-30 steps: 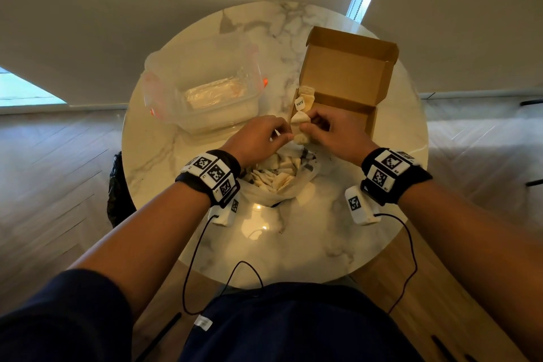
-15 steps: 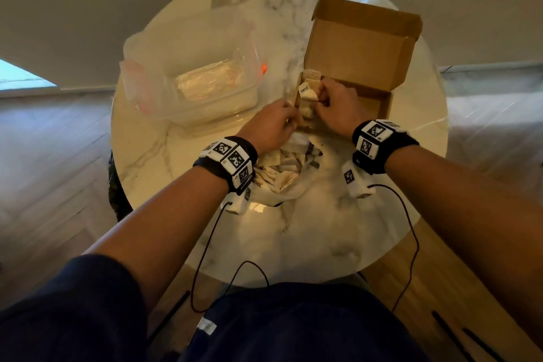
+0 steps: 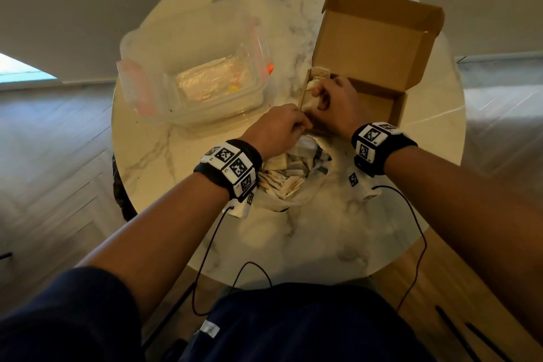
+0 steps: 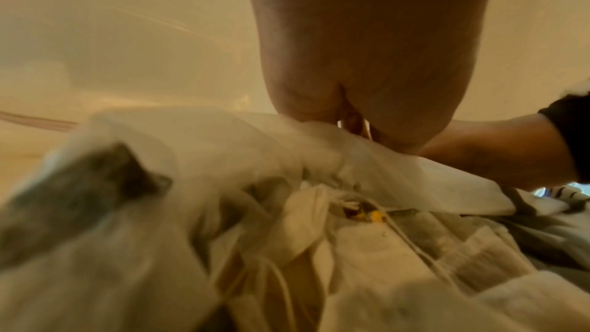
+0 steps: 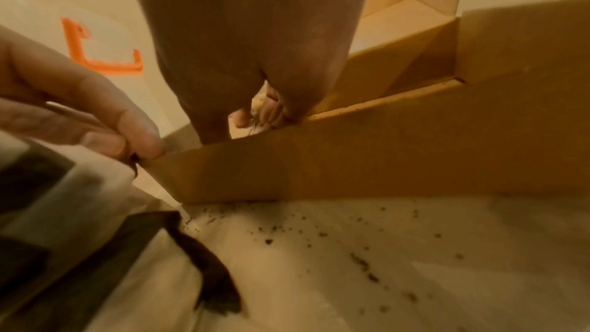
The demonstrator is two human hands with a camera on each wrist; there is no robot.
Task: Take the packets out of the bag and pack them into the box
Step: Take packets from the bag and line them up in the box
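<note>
An open cardboard box with its lid raised stands at the back right of the table. Several pale tea-bag packets stand at its left end. My right hand is inside that end, fingers curled round a packet. My left hand is at the box's near left corner. Its thumb and finger pinch the rim of the white bag. The bag lies open just in front of the box with several packets in it. The packet in my right hand is mostly hidden.
A clear plastic container with orange clips stands left of the box on the round marble table. Dark crumbs lie in front of the box. Wrist cables hang over the near table edge.
My right hand has carried the packets forward from above the bag down into the box's left end. My left hand followed to the box's near corner.
</note>
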